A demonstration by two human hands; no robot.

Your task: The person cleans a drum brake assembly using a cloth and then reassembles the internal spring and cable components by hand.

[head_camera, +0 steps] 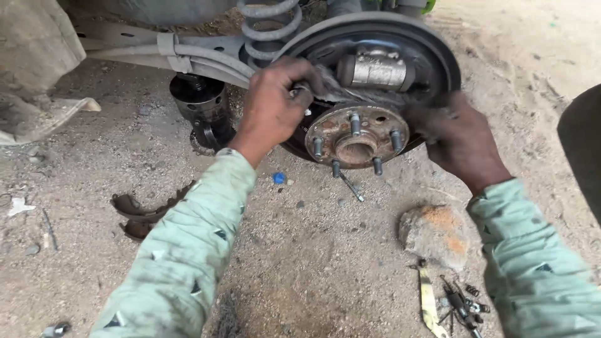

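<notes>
A sandy dirt ground (313,250) fills most of the head view, and above it hangs the underside of a raised vehicle with a grey coil spring (268,28) at the top. The round, dark brake backing plate (438,56) sits at the upper middle, with a rusty wheel hub (357,134) and its studs at the centre and a metal wheel cylinder (374,71) just above the hub. The person's left hand (272,106) is closed around one end of a grey rag (350,94) at the left edge of the plate, fingers curled tight on the cloth. The rag runs across the plate between the cylinder and the hub toward the right hand (460,141), which is blurred and pressed against the plate's right side; whether its fingers grip the rag cannot be told. Both arms wear pale green sleeves. Left of the plate a dark jack (201,106) stands under the axle beam. On the ground lie a reddish stone (435,235) at the right, worn brake shoes (147,213) at the left, a cluster of springs and small parts (460,303) near the stone, one spring (350,186) below the hub, and a small blue cap (279,178).
</notes>
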